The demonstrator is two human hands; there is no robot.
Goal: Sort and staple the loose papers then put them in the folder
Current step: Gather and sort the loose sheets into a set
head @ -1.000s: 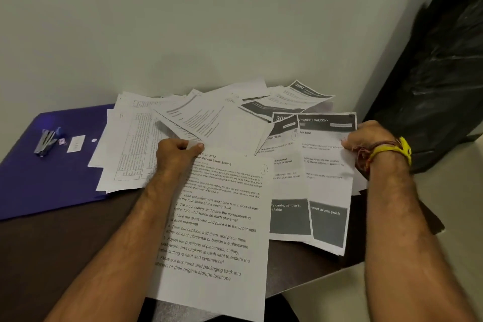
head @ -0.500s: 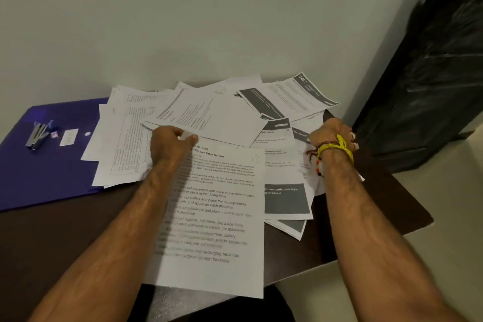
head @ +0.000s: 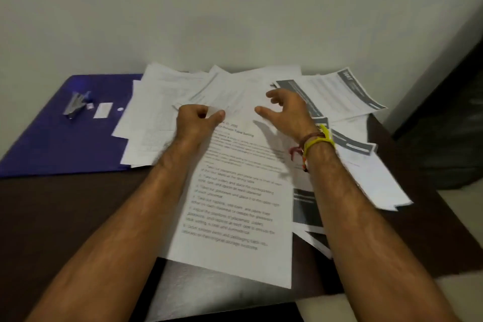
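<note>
Now the left hand [head: 198, 119] is pinching the top corner of a printed instruction sheet [head: 235, 206], its grip curled tight around the paper's edge, while the sheet is lying down the middle of the dark counter [head: 65, 217] and hanging over the near edge. Just to the right, the right hand [head: 285, 110] is hovering over the loose papers [head: 326, 97] with its grip spread wide, holding nothing. At the far left, the blue folder [head: 52, 144] is lying flat, partly under the papers, carrying a stapler [head: 75, 106].
</note>
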